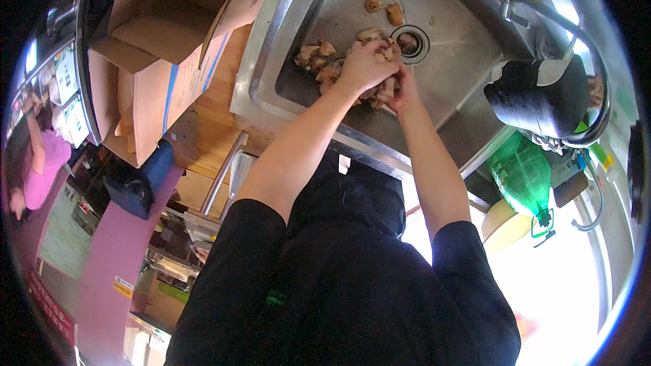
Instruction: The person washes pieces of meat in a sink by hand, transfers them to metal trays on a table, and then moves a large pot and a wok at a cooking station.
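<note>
Both of my hands are together in a stainless steel sink (468, 35), closed around a clump of pale brown pieces (384, 90) that look like mushrooms or meat; which, I cannot tell. My left hand (367, 65) lies over the top of the clump, fingers curled in. Against its right side and underneath is my right hand (403, 89), its fingers partly hidden. More such pieces (315, 56) rest on the sink floor to the left. Two small ones (375, 0) lie farther back, near the drain (411, 44).
An open cardboard box (152, 81) stands left of the sink. At the right are a hose tap (513, 12), a black-and-white container (539, 96) and a green plastic bottle (524, 178). A person in pink (46, 162) is at the far left.
</note>
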Demonstrator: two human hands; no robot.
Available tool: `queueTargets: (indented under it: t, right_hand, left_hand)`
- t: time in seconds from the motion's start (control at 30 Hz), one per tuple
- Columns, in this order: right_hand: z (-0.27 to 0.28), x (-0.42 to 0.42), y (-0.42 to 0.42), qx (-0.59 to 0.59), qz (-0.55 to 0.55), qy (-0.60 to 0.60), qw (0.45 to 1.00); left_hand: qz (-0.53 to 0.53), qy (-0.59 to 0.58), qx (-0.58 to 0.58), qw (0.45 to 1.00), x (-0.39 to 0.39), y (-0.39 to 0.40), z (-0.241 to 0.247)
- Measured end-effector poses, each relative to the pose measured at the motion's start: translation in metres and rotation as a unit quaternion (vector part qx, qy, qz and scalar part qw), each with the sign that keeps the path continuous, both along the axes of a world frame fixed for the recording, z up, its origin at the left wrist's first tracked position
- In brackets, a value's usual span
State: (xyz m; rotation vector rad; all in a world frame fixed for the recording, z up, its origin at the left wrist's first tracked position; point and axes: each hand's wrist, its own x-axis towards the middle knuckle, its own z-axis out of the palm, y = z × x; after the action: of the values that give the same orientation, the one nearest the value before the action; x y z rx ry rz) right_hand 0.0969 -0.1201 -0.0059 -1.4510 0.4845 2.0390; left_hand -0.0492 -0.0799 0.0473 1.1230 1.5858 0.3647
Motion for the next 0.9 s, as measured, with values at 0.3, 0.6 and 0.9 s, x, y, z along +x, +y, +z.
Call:
queueTargets:
  t: [0.3, 0.6, 0.9]
  right_hand:
    - [0.061, 0.036, 0.011, 0.04, 0.013, -0.127, 0.991]
    - [0.03, 0.158, 0.04, 0.208, 0.119, -0.01, 0.971]
    - [0.21, -0.048, -0.023, 0.251, 0.223, 0.059, 0.94]
  left_hand:
    - [-0.123, 0.172, 0.148, 0.966, 0.085, -0.014, 0.013]
    - [0.048, 0.141, 0.139, 0.979, 0.119, -0.028, 0.126]
    - [0.282, 0.177, 0.141, 0.932, -0.02, -0.152, 0.288]
